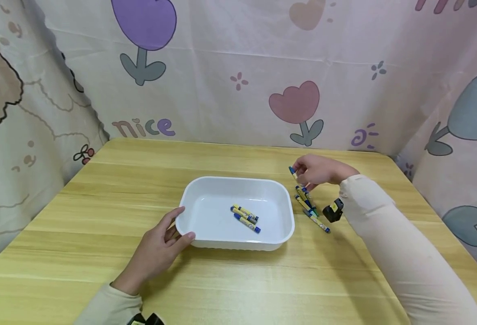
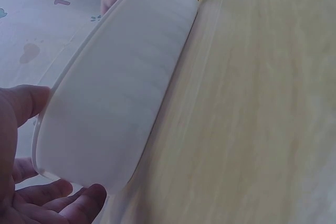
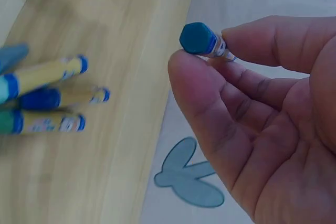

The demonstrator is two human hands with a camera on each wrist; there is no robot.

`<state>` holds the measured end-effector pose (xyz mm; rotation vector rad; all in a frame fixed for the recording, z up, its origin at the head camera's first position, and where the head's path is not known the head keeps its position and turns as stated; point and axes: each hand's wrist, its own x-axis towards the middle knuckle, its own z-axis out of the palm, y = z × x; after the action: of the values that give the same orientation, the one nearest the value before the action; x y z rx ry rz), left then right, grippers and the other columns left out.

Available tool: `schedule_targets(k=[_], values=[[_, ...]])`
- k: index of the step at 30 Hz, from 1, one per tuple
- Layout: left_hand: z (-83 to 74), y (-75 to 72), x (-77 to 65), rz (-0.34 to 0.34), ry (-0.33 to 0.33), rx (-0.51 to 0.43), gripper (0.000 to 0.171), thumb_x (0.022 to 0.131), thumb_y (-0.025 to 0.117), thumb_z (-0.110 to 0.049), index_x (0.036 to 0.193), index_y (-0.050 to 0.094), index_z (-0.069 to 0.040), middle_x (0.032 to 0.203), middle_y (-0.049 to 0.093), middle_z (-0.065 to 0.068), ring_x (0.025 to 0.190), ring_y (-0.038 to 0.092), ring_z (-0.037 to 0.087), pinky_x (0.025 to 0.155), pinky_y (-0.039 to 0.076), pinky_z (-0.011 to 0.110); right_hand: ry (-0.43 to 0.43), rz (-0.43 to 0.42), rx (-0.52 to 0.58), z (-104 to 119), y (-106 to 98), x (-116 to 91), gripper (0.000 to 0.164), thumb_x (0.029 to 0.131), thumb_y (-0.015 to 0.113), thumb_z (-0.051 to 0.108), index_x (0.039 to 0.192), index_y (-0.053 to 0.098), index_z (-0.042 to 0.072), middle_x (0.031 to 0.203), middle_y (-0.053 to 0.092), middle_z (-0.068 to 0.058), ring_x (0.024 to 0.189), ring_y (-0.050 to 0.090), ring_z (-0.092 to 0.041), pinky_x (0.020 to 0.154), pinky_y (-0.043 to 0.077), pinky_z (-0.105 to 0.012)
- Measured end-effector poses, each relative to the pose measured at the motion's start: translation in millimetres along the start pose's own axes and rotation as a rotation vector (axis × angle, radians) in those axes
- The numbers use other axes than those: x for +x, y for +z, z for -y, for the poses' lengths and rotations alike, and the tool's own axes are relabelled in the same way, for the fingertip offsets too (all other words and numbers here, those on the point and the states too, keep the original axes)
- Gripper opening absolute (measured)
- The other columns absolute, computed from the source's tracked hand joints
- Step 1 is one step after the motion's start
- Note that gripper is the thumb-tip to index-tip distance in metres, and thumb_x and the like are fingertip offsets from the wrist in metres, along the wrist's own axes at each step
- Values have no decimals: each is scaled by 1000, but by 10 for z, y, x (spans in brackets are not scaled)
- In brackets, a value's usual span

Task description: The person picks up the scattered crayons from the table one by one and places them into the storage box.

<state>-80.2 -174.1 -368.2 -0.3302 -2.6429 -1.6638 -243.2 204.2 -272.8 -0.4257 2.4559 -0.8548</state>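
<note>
My left hand (image 1: 155,250) grips the left end of a white plastic basin (image 1: 238,244), thumb on the near side of the rim and fingers at the end wall. Inside the basin lie 3 crayons, among them a blue crayon (image 1: 247,223); all have yellow wrappers. Right of the basin, my right hand (image 1: 318,170) pinches a crayon between thumb and fingers. In the right wrist view this crayon (image 3: 197,39) points its dark blue-green end at the camera. Several loose crayons (image 1: 303,203) lie in a pile just below the right hand.
A pale wooden table (image 1: 230,289) carries everything. Behind it hangs a printed curtain (image 1: 214,104), which also covers both sides. A small black device (image 1: 333,210) is at the right wrist.
</note>
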Motion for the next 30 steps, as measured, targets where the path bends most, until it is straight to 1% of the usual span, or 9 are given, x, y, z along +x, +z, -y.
schedule_targets(k=[4,8,13,17,21,24,30], values=[[2,-2,7,0,-4,-1,66,95,65,-26,148,34,-4,147,36,28,126,49,35,91,53,34,-29,23,-23,114,31,22,36,92,55,1,124,45,-10,102,53,-18,82,61,-24,72,61,-35],[7,1,10,5,1,-3,66,95,65,-25,148,33,-3,148,35,27,126,48,35,92,52,34,-45,50,-47,210,68,55,35,92,55,1,125,47,-6,102,53,-17,80,62,-24,72,61,-34],[6,0,11,1,-4,7,66,95,65,-26,148,34,-4,149,34,26,127,48,35,92,52,34,-54,72,-87,337,135,107,40,92,57,2,130,47,-5,106,54,-18,82,63,-24,71,61,-33],[12,-1,-4,-1,-17,17,66,95,65,-27,148,34,-5,149,34,26,126,48,34,92,52,34,-47,95,-99,456,216,157,40,92,58,2,130,49,-2,105,56,-17,84,63,-24,71,61,-32],[21,2,-14,-3,-12,18,65,95,65,-26,148,34,-5,149,34,26,126,48,34,92,52,34,-35,115,-109,550,286,213,38,92,60,2,129,50,1,104,55,-15,85,62,-23,71,61,-31],[21,4,-7,-4,-2,12,65,95,65,-26,148,34,-5,149,34,25,126,48,34,92,52,34,-31,120,-124,600,323,250,37,92,60,3,128,51,2,104,55,-14,85,61,-23,71,60,-30],[10,3,9,-3,0,11,65,95,65,-26,148,34,-5,149,34,25,126,48,35,91,53,34,-22,136,-142,679,398,320,38,93,62,4,129,52,4,104,56,-13,87,61,-23,71,60,-29]])
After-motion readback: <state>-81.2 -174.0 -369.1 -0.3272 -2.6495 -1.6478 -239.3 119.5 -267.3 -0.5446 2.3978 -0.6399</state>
